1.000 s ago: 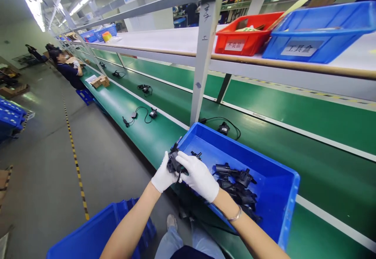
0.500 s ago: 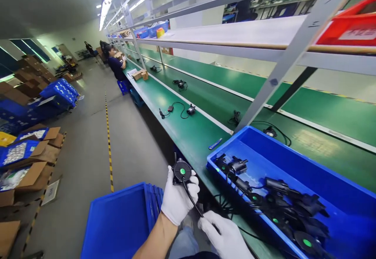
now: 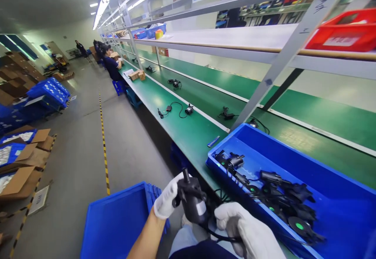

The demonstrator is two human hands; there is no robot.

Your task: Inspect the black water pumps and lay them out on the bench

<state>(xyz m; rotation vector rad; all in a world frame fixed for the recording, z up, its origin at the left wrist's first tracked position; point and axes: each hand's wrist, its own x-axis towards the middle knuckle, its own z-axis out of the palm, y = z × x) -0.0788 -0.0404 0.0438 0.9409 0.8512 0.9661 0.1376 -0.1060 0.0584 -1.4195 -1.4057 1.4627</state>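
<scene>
My left hand (image 3: 167, 200), in a white glove, is closed around a small black pump (image 3: 191, 203) held over my lap. My right hand (image 3: 246, 231), also gloved, is closed on the black cable that trails from that pump. Just to the right sits a blue bin (image 3: 293, 149) on the green bench, holding several more black pumps (image 3: 279, 196) with tangled cables and green dots on their faces.
A second blue crate (image 3: 117, 223) stands on the floor below my left arm. Pumps with cables (image 3: 176, 110) lie along the green conveyor (image 3: 188, 130). A red bin (image 3: 343, 36) sits on the upper shelf. A seated person (image 3: 111, 65) works far down the line. Cardboard boxes (image 3: 23, 161) lie at left.
The pump has been turned in my left hand, its green-dotted face now away from view. My right hand has risen and gripped the cable. The camera dipped slightly.
</scene>
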